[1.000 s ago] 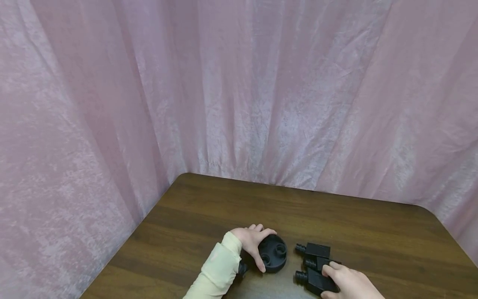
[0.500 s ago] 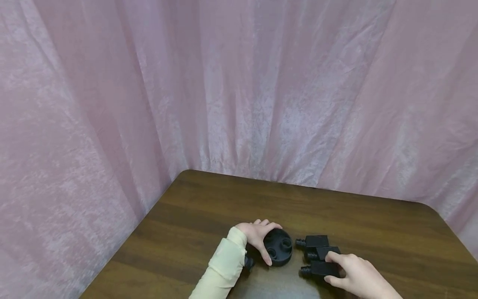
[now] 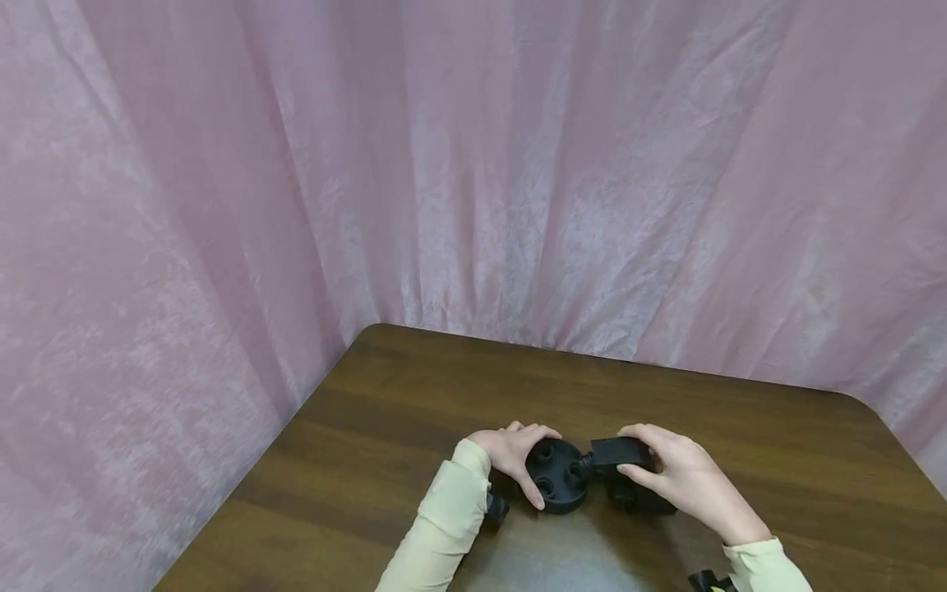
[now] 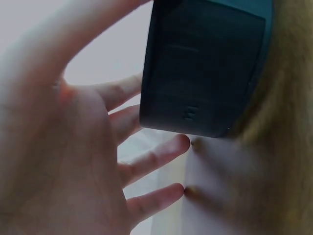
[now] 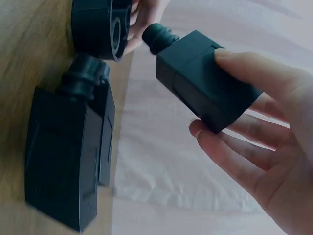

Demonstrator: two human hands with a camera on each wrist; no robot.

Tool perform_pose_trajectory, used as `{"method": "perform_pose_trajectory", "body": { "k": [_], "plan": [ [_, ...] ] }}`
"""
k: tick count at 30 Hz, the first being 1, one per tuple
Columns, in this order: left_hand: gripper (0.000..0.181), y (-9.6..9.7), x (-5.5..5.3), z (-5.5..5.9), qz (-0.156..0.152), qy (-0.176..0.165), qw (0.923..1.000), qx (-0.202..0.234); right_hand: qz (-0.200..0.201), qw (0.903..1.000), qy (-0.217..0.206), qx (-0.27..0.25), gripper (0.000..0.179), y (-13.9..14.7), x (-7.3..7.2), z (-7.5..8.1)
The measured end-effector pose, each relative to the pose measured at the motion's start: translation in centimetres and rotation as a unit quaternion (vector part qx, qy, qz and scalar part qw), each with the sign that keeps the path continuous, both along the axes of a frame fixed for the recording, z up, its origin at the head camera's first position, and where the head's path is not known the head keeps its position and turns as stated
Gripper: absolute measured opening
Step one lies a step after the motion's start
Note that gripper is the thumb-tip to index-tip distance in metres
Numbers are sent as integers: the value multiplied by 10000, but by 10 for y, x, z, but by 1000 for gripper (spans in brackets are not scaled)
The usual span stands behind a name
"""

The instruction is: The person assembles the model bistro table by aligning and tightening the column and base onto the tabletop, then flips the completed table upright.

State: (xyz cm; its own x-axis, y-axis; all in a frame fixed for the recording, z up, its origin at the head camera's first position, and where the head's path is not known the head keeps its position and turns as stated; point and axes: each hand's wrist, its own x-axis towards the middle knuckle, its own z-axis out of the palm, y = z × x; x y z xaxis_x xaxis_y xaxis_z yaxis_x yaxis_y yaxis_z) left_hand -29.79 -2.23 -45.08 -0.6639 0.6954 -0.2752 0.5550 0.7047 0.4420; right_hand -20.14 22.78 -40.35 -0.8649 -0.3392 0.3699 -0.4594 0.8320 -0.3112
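My left hand [image 3: 510, 456] grips a round black holder [image 3: 560, 488] on the table, thumb at the near side and fingers at the far side. Several round sockets show in its top. In the left wrist view, the holder's side wall [image 4: 205, 68] lies between thumb and index finger, the other fingers spread. My right hand [image 3: 688, 473] pinches a black rectangular block with a ribbed neck [image 5: 195, 73], lifted off the table. Its neck points left and overlaps the holder's right socket in the head view. Two similar black blocks [image 5: 58, 156] lie underneath, partly hidden in the head view.
The brown wooden table [image 3: 355, 460] extends to a rounded far edge. Pink curtains [image 3: 473, 181] hang behind it and along the left side. Small black devices sit at the left wrist [image 3: 496, 510] and the right wrist [image 3: 710, 582].
The right hand has picked up one block from the group of three and carried it up and left to the holder. The left hand keeps its grip on the holder.
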Motion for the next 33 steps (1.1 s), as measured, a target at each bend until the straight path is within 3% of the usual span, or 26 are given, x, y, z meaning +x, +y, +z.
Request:
{"method": "perform_pose_trajectory", "body": {
  "k": [6, 11, 20, 24, 33],
  "plan": [
    [98, -1, -1, -1, 29, 37, 10000, -58, 25, 9987, 315, 395, 40, -15, -12, -6],
    [98, -1, 0, -1, 75, 65, 9999, -76, 114, 9987, 344, 348, 45, -22, -16, -7],
    [97, -3, -1, -1, 142, 42, 9998, -98, 876, 9911, 891, 458, 47, -30, -20, -7],
    [97, -2, -1, -2, 155, 25, 9998, -86, 987, 9916, 761, 351, 47, -32, -17, -9],
    [96, -2, 0, -2, 180, 128, 9997, -98, 612, 9975, 181, 296, 50, -33, -8, -7]
  ]
}}
